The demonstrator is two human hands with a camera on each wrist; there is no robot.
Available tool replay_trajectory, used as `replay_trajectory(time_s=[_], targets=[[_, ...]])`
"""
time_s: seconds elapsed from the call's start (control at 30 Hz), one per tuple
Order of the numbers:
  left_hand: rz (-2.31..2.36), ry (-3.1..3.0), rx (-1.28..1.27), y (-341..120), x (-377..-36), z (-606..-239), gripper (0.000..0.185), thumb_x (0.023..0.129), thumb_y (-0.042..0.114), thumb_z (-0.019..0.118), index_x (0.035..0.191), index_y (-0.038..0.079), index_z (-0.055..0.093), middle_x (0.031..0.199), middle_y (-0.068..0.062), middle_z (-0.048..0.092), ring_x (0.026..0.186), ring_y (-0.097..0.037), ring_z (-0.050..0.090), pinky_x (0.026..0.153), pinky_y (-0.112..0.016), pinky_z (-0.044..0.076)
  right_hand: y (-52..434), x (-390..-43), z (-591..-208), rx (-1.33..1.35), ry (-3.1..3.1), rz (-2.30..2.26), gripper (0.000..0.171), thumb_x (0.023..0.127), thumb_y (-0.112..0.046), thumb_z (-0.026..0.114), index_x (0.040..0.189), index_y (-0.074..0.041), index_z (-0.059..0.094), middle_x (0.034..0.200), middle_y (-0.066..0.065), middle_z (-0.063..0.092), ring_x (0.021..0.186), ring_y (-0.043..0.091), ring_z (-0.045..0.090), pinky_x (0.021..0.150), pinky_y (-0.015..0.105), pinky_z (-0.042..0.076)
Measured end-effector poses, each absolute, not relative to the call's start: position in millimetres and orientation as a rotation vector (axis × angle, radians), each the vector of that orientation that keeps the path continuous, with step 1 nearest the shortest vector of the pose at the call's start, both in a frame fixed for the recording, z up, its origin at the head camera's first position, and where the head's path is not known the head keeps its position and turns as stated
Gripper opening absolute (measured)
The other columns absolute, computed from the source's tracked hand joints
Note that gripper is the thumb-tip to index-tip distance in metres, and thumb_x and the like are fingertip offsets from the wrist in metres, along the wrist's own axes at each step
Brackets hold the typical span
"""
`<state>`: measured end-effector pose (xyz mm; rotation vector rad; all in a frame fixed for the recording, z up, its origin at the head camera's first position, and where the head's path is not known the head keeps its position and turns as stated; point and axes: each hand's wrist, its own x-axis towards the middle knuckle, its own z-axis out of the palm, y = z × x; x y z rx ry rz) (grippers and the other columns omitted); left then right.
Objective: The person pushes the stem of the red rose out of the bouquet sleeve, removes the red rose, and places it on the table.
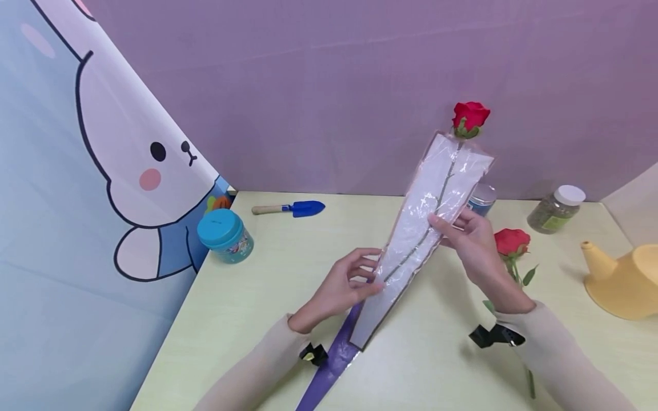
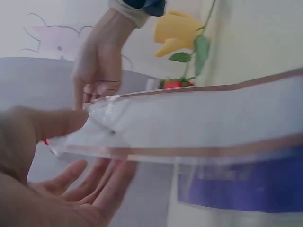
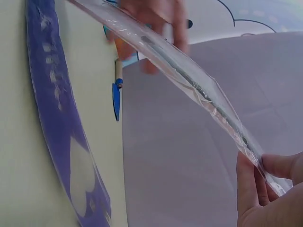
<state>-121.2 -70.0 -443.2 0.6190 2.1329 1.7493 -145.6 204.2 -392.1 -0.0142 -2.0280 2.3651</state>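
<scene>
A red rose (image 1: 470, 119) sticks out of the wide top of a long clear-fronted flower sleeve (image 1: 406, 228), white with a brownish-pink border. Its thin stem shows through the plastic. My right hand (image 1: 470, 245) pinches the sleeve's upper right edge, thumb in front and fingers behind. Lower down, my left hand (image 1: 346, 285) is at the left edge, its thumb and loosely extended fingers on either side of the sleeve. That hand (image 3: 154, 28) is blurred in the right wrist view. A purple sleeve (image 1: 334, 359) lies on the table beneath.
Another red rose (image 1: 512, 242) lies on the table (image 1: 411, 365) by my right forearm. A yellow watering can (image 1: 624, 279) and a white-lidded jar (image 1: 557, 208) stand right. Behind the sleeve is a small jar (image 1: 482, 200). A blue trowel (image 1: 307, 208) and turquoise tub (image 1: 226, 237) sit left.
</scene>
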Motion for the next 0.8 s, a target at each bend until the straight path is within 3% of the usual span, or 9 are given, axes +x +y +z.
replay_trajectory(time_s=[0.27, 0.5, 0.8], targets=[[1.882, 2.171, 0.607, -59, -128, -435, 0.047, 0.090, -0.001, 0.076, 0.135, 0.001, 0.062, 0.111, -0.028, 0.075, 0.079, -0.002, 0.070, 0.071, -0.019, 0.059, 192, -142, -395, -0.020, -2.082, 2.352, 0.016, 0.098, -0.015, 0.074, 0.112, -0.014, 0.067, 0.093, -0.015, 0.080, 0.082, 0.000, 0.075, 0.077, 0.019, 0.062], [1.878, 2.178, 0.582, -60, -125, -437, 0.044, 0.088, -0.003, 0.077, 0.131, 0.000, 0.064, 0.111, -0.028, 0.077, 0.086, -0.015, 0.077, 0.072, -0.020, 0.060, 188, -140, -395, -0.028, -2.116, 2.342, 0.018, 0.097, -0.013, 0.074, 0.113, -0.012, 0.066, 0.094, -0.016, 0.079, 0.083, 0.000, 0.075, 0.077, 0.019, 0.062], [1.891, 2.208, 0.583, -63, -121, -432, 0.041, 0.089, -0.003, 0.076, 0.129, -0.002, 0.065, 0.111, -0.027, 0.077, 0.086, -0.015, 0.075, 0.073, -0.020, 0.060, 191, -140, -394, 0.007, -2.092, 2.344, 0.027, 0.099, -0.017, 0.073, 0.122, -0.012, 0.063, 0.102, -0.015, 0.078, 0.088, 0.001, 0.076, 0.079, 0.021, 0.063]])
